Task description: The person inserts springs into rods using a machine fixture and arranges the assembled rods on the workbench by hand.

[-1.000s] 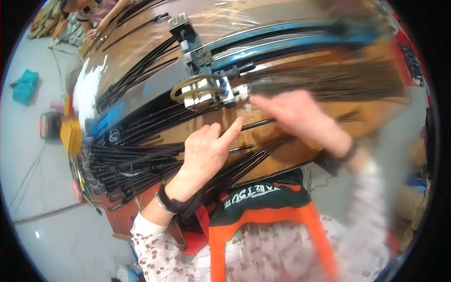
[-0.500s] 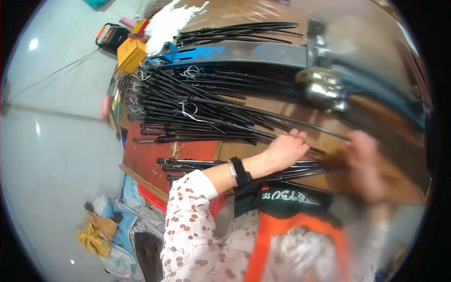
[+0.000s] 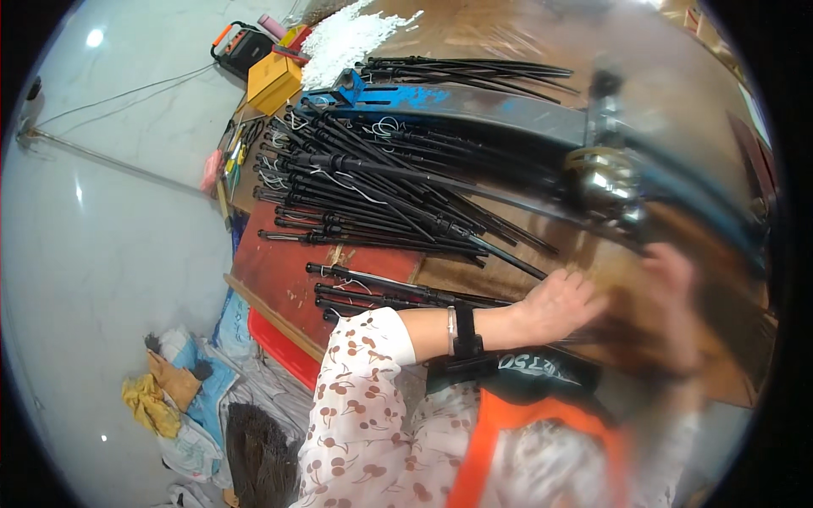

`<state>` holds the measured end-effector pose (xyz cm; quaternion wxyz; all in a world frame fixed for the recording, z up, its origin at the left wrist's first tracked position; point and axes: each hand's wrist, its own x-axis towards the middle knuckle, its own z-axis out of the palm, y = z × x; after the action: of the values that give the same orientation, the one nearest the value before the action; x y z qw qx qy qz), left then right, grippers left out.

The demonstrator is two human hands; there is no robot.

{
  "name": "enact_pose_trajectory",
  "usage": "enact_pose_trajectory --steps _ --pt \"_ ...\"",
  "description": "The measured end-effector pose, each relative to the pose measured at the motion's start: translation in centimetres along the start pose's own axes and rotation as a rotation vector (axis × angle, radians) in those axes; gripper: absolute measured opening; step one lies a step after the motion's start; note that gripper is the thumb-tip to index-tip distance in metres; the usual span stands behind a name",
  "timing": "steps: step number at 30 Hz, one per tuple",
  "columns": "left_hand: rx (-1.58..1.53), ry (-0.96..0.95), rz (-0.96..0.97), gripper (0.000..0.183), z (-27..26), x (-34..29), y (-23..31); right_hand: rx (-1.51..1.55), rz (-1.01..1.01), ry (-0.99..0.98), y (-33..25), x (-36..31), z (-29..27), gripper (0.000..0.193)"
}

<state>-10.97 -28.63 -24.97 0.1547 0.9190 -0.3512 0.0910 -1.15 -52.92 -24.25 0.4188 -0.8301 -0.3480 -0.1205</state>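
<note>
Many slim black rods (image 3: 339,199) with white loops of thread or wire lie fanned out across the table. My left hand (image 3: 561,306), a black band on its wrist, is closed, fingers curled at the lower end of one black rod (image 3: 500,251). Farther right, my right hand (image 3: 673,275) is blurred. Its fingers appear pinched on the end of a longer black rod (image 3: 525,199) slanting over the pile. A few more rods (image 3: 364,288) lie nearer me, partly hidden by my left forearm.
A blue and grey metal beam (image 3: 474,97) with a shiny round metal part (image 3: 603,179) crosses behind the rods. A white heap (image 3: 351,42), a yellow box (image 3: 273,83) and another rod bundle (image 3: 474,68) are beyond. Sacks and cloths (image 3: 190,394) lie on the floor at left.
The whole view has shifted, so the table things sit farther right. My left hand has come nearer to me, down along its rod. My right hand stays at its rod's end.
</note>
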Motion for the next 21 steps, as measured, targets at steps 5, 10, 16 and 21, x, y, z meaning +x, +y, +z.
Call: enact_pose_trajectory --steps 5,10,16,21 --pt "0.01 0.037 0.006 0.044 0.0 -0.4 -0.1 -0.074 -0.058 0.062 -1.2 1.0 1.0 0.016" --pt "0.021 0.05 0.028 0.041 -0.5 -0.9 0.0 -0.13 -0.108 0.014 -3.6 2.4 2.0 0.014" --pt "-0.038 0.024 0.034 0.037 0.2 -1.2 -0.4 -0.136 -0.2 -0.045 -3.4 2.7 1.7 0.013" --pt "-0.142 -0.119 -0.022 0.037 0.8 -1.7 -1.7 -0.178 -0.28 -0.178 -3.6 2.6 2.0 0.011"
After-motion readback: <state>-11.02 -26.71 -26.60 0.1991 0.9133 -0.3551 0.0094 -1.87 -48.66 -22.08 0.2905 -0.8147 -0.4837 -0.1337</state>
